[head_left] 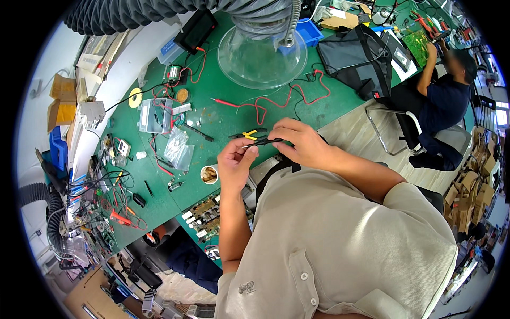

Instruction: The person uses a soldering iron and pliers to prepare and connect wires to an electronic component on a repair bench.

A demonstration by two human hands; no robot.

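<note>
Close in front of my chest, a thin black stick-like tool [263, 142] spans both hands; its exact kind I cannot make out. My left hand [235, 162] pinches its left end between thumb and fingers. On the other end are the closed fingertips of my right hand [304, 144]. Pliers with yellow and black handles [249, 134] lie on the green table [212, 119] just beyond my fingers. A white cup with brownish contents [209, 175] stands left of my left hand.
A clear round fume hood [262, 58] hangs over the table's far side. Red test leads [260, 106] trail beneath it. Clear plastic bags [179, 149] and a parts box [155, 115] lie left. A black bag [356, 58] sits at far right, near a seated co-worker [446, 90].
</note>
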